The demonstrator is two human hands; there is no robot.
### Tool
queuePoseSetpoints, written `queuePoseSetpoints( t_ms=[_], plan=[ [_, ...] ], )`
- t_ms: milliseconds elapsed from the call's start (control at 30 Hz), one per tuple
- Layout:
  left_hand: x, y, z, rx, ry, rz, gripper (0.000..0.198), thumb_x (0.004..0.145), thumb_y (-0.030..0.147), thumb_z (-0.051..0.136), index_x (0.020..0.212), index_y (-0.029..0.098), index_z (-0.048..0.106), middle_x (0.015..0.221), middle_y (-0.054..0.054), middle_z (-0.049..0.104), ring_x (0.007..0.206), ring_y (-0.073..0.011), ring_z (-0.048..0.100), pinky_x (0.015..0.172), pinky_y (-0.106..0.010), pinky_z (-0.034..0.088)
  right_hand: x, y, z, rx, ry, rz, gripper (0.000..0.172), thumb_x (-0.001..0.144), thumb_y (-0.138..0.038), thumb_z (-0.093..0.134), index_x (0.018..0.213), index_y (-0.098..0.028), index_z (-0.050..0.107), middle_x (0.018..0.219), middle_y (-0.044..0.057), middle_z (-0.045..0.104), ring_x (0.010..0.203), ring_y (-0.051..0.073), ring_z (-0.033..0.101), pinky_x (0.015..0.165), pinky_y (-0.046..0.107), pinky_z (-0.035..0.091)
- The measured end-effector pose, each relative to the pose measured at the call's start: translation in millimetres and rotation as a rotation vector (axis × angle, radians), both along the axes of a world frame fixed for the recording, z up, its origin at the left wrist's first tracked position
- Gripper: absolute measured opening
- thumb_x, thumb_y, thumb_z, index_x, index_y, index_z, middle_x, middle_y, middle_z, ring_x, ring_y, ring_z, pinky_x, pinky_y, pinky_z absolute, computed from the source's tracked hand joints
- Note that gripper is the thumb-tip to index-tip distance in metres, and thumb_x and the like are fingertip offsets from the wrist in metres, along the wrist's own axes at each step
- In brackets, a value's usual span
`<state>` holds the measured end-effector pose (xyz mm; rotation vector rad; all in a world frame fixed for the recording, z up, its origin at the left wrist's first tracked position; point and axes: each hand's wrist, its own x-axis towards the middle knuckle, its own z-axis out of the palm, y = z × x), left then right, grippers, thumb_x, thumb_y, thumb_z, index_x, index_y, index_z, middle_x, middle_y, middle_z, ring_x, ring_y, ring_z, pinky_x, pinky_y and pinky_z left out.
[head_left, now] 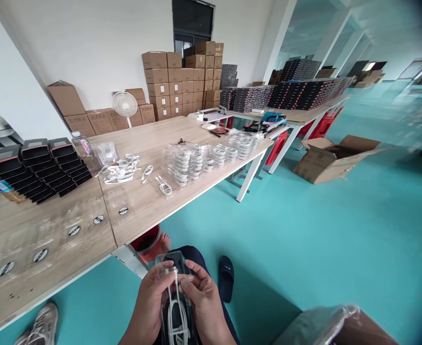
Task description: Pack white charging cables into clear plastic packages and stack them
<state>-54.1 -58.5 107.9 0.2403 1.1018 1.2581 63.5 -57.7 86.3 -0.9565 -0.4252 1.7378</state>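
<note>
Low in the head view, over my lap, my left hand [153, 291] and my right hand [204, 293] are closed on either side of a clear plastic tray [159, 258]. A coiled white cable [176, 316] lies along the tray, its plug end up between my thumbs. The left thumb is at the plug; the right thumb and fingers pinch close beside it. Fingers partly hide the tray's upper part. On the table ahead lie a loose pile of white cables [119, 170], single coiled cables [165, 186], and stacked clear trays with cables [182, 165].
The wooden table [139, 201] runs along my left, with clear trays bearing round labels [74, 231]. Black boxes [49, 165] stand at the far left near a bottle [83, 143]. An open carton [325, 160] is on the floor; a plastic-lined box [340, 323] sits lower right.
</note>
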Motion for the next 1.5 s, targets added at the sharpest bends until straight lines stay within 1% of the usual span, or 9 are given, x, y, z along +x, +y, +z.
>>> queuePoseSetpoints(
  t_ms=[200, 467, 633, 767, 867, 1033, 1233, 1367, 1500],
  plan=[
    [-4, -1, -1.6, -0.042, -0.071, -0.042, 0.036, 0.066, 0.022, 0.088, 0.098, 0.018, 0.073, 0.069, 0.001, 0.073, 0.057, -0.0131, 0.067, 0.059, -0.024, 0.052, -2, 0, -2.2, -0.013, 0.104, -0.01, 0.058, 0.06, -0.027, 0.093, 0.107, -0.021, 0.06, 0.063, -0.004, 0.072, 0.058, 0.011, 0.06, 0.063, 0.025, 0.045],
    [-6, -1, -5.6, -0.045, -0.198, -0.089, 0.028, 0.067, 0.02, 0.088, 0.092, 0.016, 0.075, 0.074, -0.003, 0.075, 0.06, -0.0121, 0.067, 0.06, -0.023, 0.051, 2, 2, -7.1, 0.04, 0.041, 0.036, 0.045, 0.065, -0.031, 0.089, 0.102, -0.023, 0.064, 0.063, -0.006, 0.063, 0.06, 0.012, 0.057, 0.065, 0.027, 0.046],
    [-9, -6, -17.0, -0.058, -0.025, -0.13, 0.037, 0.065, 0.026, 0.09, 0.097, 0.017, 0.074, 0.074, -0.002, 0.074, 0.062, -0.0137, 0.067, 0.062, -0.025, 0.051, 22, 1, -7.0, 0.51, -0.774, 0.041, 0.048, 0.081, -0.023, 0.071, 0.127, -0.03, 0.064, 0.109, 0.006, 0.065, 0.098, 0.024, 0.06, 0.085, 0.038, 0.051],
    [-10, -24, -24.4, -0.072, -0.042, -0.276, 0.037, 0.063, 0.028, 0.091, 0.093, 0.016, 0.074, 0.068, -0.002, 0.072, 0.058, -0.0135, 0.064, 0.06, -0.027, 0.048, 45, -7, 3.3, 0.938, -1.227, 0.445, 0.034, 0.09, -0.013, 0.054, 0.113, -0.032, 0.072, 0.108, 0.007, 0.063, 0.103, 0.025, 0.057, 0.09, 0.043, 0.049],
    [-6, -38, -29.7, -0.044, -0.065, -0.378, 0.045, 0.058, 0.022, 0.091, 0.1, 0.016, 0.074, 0.07, -0.003, 0.071, 0.062, -0.0149, 0.063, 0.062, -0.028, 0.048, 59, -9, 15.4, 0.987, -1.305, 0.643, 0.022, 0.09, -0.013, 0.058, 0.103, -0.027, 0.071, 0.102, 0.006, 0.065, 0.098, 0.023, 0.058, 0.088, 0.04, 0.049],
    [6, -47, -44.9, 0.088, 0.056, -0.444, 0.06, 0.049, 0.004, 0.081, 0.106, 0.02, 0.072, 0.073, 0.001, 0.071, 0.065, -0.0163, 0.065, 0.059, -0.027, 0.047, 72, -1, 29.0, 1.088, -1.337, 0.784, 0.005, 0.09, -0.02, 0.063, 0.093, -0.022, 0.067, 0.096, 0.006, 0.068, 0.089, 0.021, 0.059, 0.08, 0.035, 0.048],
    [10, -49, -64.4, 0.063, 0.039, -0.464, 0.068, 0.047, 0.002, 0.073, 0.112, 0.021, 0.064, 0.071, 0.004, 0.07, 0.063, -0.0183, 0.067, 0.056, -0.027, 0.048, 76, 4, 22.4, 1.281, -1.384, 0.947, 0.014, 0.095, -0.02, 0.054, 0.088, -0.02, 0.066, 0.084, 0.005, 0.07, 0.076, 0.018, 0.058, 0.068, 0.03, 0.044],
    [8, -48, -75.7, 0.036, 0.059, -0.486, 0.076, 0.043, 0.002, 0.076, 0.115, 0.02, 0.06, 0.069, 0.005, 0.069, 0.063, -0.018, 0.067, 0.056, -0.027, 0.048, 74, 7, 24.1, 1.616, -1.363, 1.0, 0.014, 0.093, -0.014, 0.051, 0.091, -0.02, 0.064, 0.082, 0.004, 0.07, 0.073, 0.016, 0.056, 0.063, 0.03, 0.04],
    [7, -46, -79.9, 0.07, 0.07, -0.501, 0.081, 0.039, 0.0, 0.078, 0.117, 0.018, 0.06, 0.065, 0.006, 0.067, 0.06, -0.0158, 0.065, 0.055, -0.024, 0.046, 68, 12, 27.0, 1.977, -1.429, 0.819, 0.023, 0.093, -0.016, 0.054, 0.071, -0.021, 0.061, 0.07, 0.002, 0.066, 0.06, 0.015, 0.05, 0.055, 0.032, 0.033]
  ],
)
